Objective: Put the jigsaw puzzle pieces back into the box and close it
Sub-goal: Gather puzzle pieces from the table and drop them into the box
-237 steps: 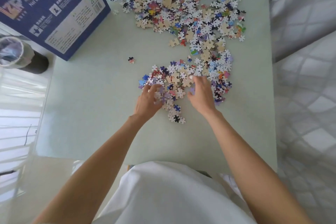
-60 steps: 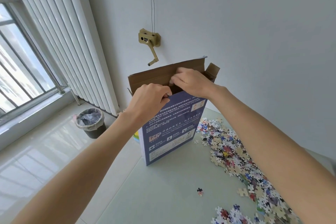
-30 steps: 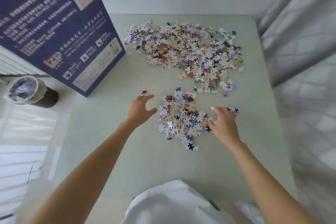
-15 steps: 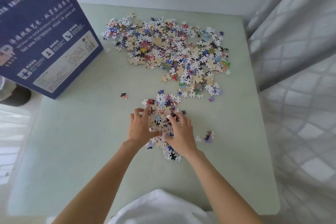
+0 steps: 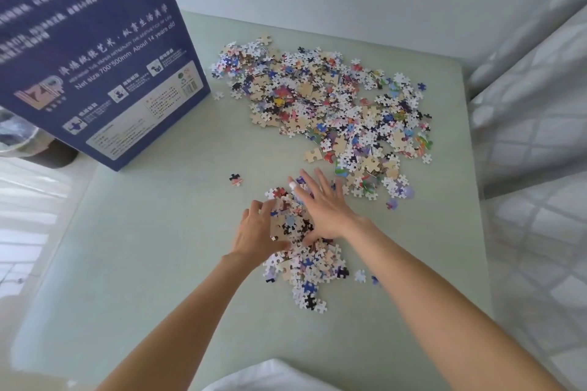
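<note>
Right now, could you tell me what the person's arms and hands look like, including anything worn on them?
Both forearms are bare: no sleeves, watch or bracelet show. The left hand and right hand wear no gloves or rings that I can see. One fingertip of the right hand looks pale, perhaps a painted nail, though it is too blurred to be sure. White fabric, probably the person's clothing, shows at the bottom edge.

Bare forearms, no sleeves; white garment (image 5: 270, 374) at bottom edge (only small part visible); pale-painted fingernails.

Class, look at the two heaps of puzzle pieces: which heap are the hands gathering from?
The smaller near heap, under the left hand and right hand; the bigger far heap lies untouched beside the box.
</note>
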